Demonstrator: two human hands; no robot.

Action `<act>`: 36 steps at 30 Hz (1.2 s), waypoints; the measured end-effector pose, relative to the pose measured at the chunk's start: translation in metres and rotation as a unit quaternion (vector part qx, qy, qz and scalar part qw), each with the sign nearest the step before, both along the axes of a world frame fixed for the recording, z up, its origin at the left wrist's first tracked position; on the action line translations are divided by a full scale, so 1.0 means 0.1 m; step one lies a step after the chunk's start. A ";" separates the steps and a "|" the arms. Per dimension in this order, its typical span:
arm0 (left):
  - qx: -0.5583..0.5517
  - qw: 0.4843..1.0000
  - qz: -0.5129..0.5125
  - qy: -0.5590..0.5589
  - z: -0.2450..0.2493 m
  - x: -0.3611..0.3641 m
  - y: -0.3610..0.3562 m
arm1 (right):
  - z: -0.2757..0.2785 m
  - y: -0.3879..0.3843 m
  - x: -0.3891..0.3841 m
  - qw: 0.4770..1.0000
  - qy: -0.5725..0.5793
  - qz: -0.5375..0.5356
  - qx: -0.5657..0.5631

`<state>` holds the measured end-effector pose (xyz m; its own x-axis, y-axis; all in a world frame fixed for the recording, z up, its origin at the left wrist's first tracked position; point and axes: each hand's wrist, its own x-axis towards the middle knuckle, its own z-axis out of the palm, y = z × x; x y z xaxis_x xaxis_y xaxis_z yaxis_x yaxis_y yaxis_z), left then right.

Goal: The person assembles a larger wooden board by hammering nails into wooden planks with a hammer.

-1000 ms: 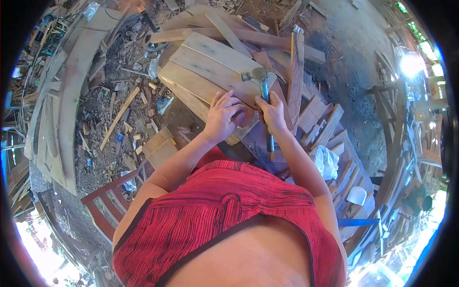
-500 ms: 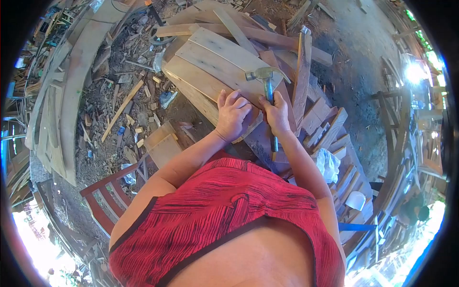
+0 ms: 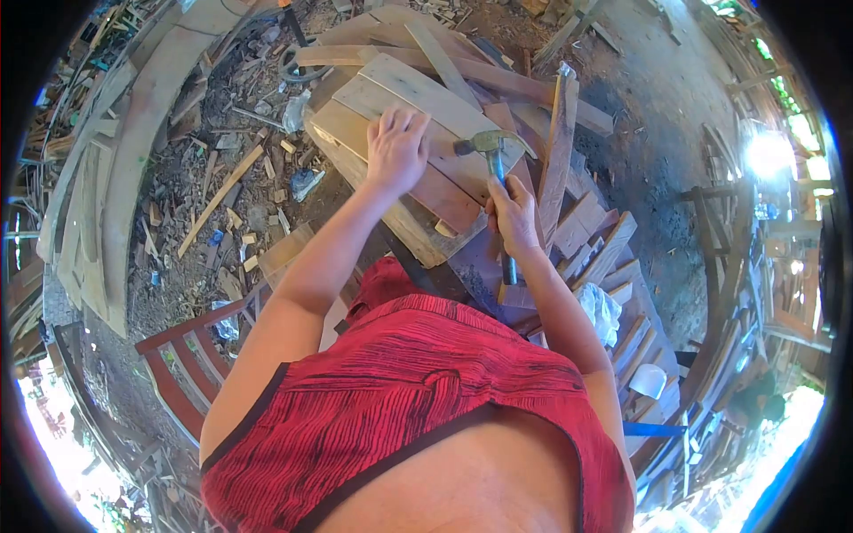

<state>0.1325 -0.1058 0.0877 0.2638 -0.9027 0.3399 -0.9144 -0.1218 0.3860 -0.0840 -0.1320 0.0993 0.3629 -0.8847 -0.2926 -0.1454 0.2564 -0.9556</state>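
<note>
My right hand [image 3: 514,215] is wrapped around the handle of a claw hammer [image 3: 488,142]. The hammer's metal head hangs above the right part of a wooden panel [image 3: 404,98] made of several planks side by side. On the left part of this panel rests my left hand [image 3: 397,149], its fingers bent and close together. Whatever may be under those fingertips is hidden. The panel's near end [image 3: 446,228] shows between my two forearms, close to my knees.
A loose plank [image 3: 562,147] stands at a slant right of the panel. Stacked wood pieces [image 3: 604,253] and a plastic bag [image 3: 602,313] lie at right. A red slatted chair [image 3: 178,377] is at lower left. Scraps and a long stick [image 3: 220,202] litter the ground.
My left hand has moved up and left over the panel, away from the hammer, uncovering the panel's near end. The hammer stays in my right hand, almost unmoved.
</note>
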 end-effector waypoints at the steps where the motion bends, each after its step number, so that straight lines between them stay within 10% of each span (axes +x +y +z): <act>1: 0.009 0.996 0.005 -0.089 -0.01 0.05 -0.07 | 0.01 -0.01 -0.01 1.000 -0.015 -0.002 0.016; 8: 0.098 0.993 -0.001 -0.068 -0.06 0.10 -0.10 | 0.54 0.19 -0.23 0.985 0.100 0.047 -0.134; 10: 0.089 0.994 -0.002 -0.059 -0.06 0.08 -0.10 | 0.72 0.40 -0.32 0.894 0.175 0.089 -0.403; 13: 0.104 0.992 0.004 -0.066 -0.07 0.07 -0.12 | 0.82 0.67 -0.36 0.827 0.257 0.145 -0.478; 36: 0.089 0.994 -0.016 -0.061 -0.11 0.11 -0.11 | 0.68 0.90 -0.37 0.778 0.355 0.181 -0.486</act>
<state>0.1436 -0.1170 0.0768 0.2010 -0.9585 0.2021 -0.9574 -0.1486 0.2475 -0.1210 -0.0420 0.1673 0.6919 -0.6907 0.2102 -0.6196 -0.7175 -0.3183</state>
